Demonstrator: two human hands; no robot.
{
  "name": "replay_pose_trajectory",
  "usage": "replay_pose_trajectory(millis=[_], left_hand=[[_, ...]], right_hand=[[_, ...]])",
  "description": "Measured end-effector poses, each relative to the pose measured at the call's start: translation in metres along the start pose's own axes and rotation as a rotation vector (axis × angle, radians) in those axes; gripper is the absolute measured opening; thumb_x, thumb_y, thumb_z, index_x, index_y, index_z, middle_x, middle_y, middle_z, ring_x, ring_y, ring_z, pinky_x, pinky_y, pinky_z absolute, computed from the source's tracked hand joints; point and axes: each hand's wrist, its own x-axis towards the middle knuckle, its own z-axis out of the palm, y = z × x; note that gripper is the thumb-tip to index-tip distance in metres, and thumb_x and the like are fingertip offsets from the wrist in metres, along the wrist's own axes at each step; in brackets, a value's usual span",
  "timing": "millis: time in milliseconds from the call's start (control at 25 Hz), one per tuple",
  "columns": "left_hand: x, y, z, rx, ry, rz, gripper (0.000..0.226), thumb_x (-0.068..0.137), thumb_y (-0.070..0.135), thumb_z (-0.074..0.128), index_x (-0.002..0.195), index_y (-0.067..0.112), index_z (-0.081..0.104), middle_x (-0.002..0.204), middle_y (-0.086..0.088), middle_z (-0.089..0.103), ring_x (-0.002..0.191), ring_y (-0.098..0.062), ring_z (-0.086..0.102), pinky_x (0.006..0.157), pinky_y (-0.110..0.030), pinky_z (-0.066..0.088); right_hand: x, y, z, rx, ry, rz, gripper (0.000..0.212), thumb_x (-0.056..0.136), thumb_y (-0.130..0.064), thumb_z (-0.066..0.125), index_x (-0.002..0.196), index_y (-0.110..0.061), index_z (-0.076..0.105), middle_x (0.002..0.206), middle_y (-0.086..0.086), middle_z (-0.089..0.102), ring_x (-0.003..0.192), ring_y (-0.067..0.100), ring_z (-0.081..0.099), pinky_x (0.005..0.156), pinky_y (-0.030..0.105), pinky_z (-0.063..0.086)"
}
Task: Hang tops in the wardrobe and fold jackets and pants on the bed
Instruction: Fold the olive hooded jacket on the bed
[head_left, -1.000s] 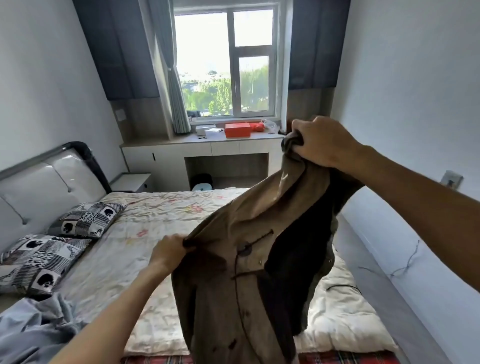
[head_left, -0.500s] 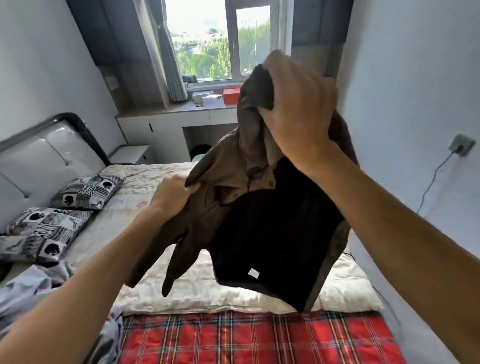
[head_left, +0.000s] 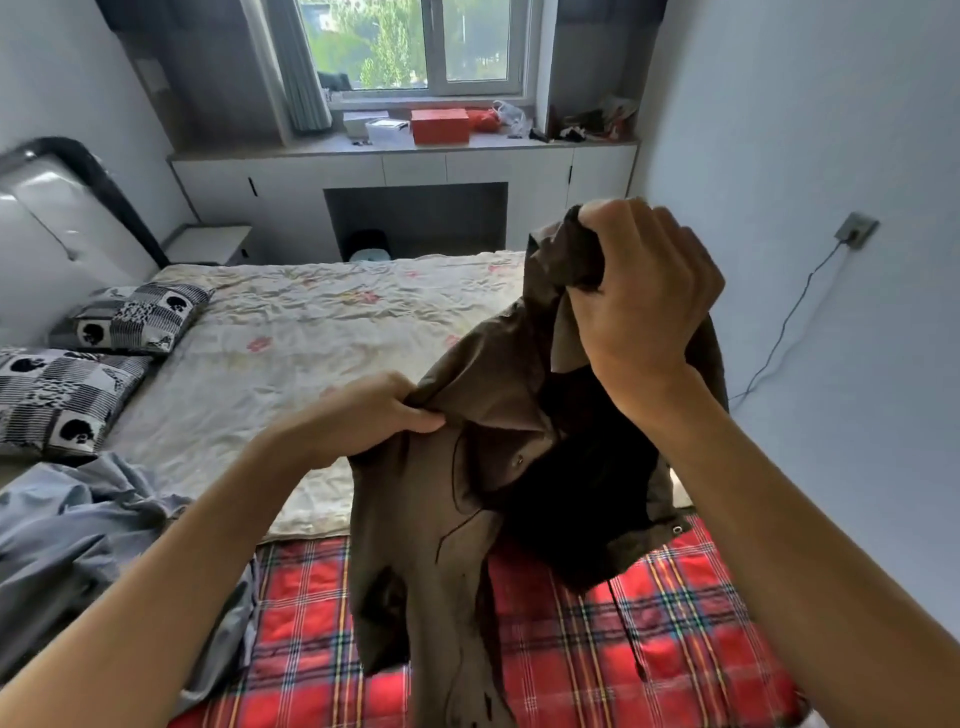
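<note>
A brown jacket (head_left: 415, 525) with a dark lining hangs in the air over the foot of the bed (head_left: 311, 332). My right hand (head_left: 644, 291) grips a bunched part of it up high, at the right. My left hand (head_left: 363, 415) pinches the jacket's edge near the collar, lower and to the left. The lower part of the jacket droops down over the red plaid blanket (head_left: 597, 649). A crumpled blue-grey garment (head_left: 78, 535) lies on the bed at the lower left.
Two black-and-white patterned pillows (head_left: 67, 384) lie by the padded headboard (head_left: 57, 218) at left. A built-in desk (head_left: 405, 171) under the window holds a red box (head_left: 440, 126) and small items. The right wall has a socket (head_left: 856, 228) with a cable hanging down.
The jacket has come down from in front of the window to over the foot of the bed. My right hand has lowered, and the view has tilted downward.
</note>
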Motion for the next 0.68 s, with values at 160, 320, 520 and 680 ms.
replay_pose_trajectory(millis=[160, 320, 520, 680], left_hand=[[0.024, -0.046, 0.007, -0.067, 0.031, -0.096, 0.015, 0.093, 0.015, 0.065, 0.092, 0.003, 0.074, 0.079, 0.0, 0.064, 0.075, -0.013, 0.062, 0.072, -0.024, 0.048], [0.094, -0.114, 0.023, -0.118, 0.206, -0.195, 0.017, 0.092, 0.015, 0.066, 0.078, 0.006, 0.07, 0.07, 0.0, 0.065, 0.065, -0.002, 0.064, 0.056, -0.017, 0.042], [0.213, -0.252, 0.104, -0.222, 0.287, -0.506, 0.015, 0.084, 0.006, 0.073, 0.098, 0.01, 0.068, 0.083, -0.008, 0.067, 0.09, -0.032, 0.068, 0.078, -0.037, 0.051], [0.257, -0.334, 0.172, -0.133, 0.205, -0.637, 0.05, 0.075, 0.003, 0.075, 0.122, 0.012, 0.061, 0.106, -0.008, 0.067, 0.109, -0.029, 0.062, 0.083, -0.029, 0.043]], right_hand=[[-0.008, 0.002, 0.039, 0.043, -0.131, 0.103, 0.045, 0.079, -0.023, 0.08, 0.103, -0.021, 0.043, 0.08, 0.002, 0.065, 0.069, 0.021, 0.063, 0.066, 0.029, 0.048], [-0.048, 0.037, 0.152, 0.087, -0.4, 0.081, 0.035, 0.081, -0.023, 0.069, 0.11, -0.012, 0.054, 0.1, 0.007, 0.061, 0.089, 0.027, 0.058, 0.083, 0.037, 0.042], [-0.248, 0.101, 0.303, 0.063, -1.253, 0.182, 0.045, 0.083, -0.009, 0.059, 0.128, -0.009, 0.049, 0.125, 0.014, 0.056, 0.117, 0.035, 0.05, 0.1, 0.043, 0.032], [-0.417, 0.129, 0.312, -0.138, -1.501, 0.353, 0.041, 0.086, -0.004, 0.053, 0.126, -0.013, 0.054, 0.125, 0.015, 0.046, 0.116, 0.039, 0.044, 0.091, 0.046, 0.043]])
